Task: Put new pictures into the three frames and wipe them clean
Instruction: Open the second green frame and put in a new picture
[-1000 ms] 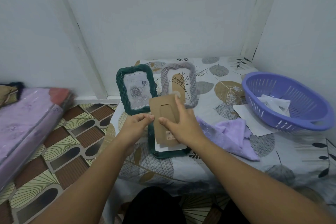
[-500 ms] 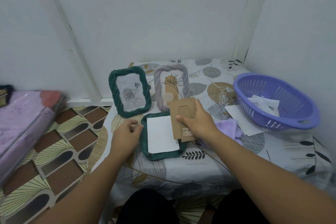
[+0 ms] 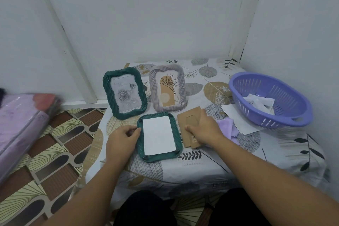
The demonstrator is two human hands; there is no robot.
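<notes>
A green frame [image 3: 141,149] lies face down on the table, with a white sheet [image 3: 158,137] resting in its back. My left hand [image 3: 122,138] pinches the frame's left edge. To the right lies the brown cardboard backing [image 3: 187,134], flat on the table, with my right hand [image 3: 204,128] pressing on it. Behind them stand a second green frame [image 3: 108,93] with a rose picture and a grey frame [image 3: 180,82] with a flower drawing. A lilac cloth [image 3: 227,128] lies bunched beside my right hand.
A purple plastic basket [image 3: 286,121] with papers inside sits at the right of the table [image 3: 256,159], and a white sheet [image 3: 240,121] pokes out beneath it. White walls close the corner behind. A wrapped pink bundle [image 3: 20,126] lies on the patterned floor at left.
My right hand has carried the cardboard backing off the lying frame and set it down to the right, baring the white sheet. My left hand has dropped to the frame's left edge.
</notes>
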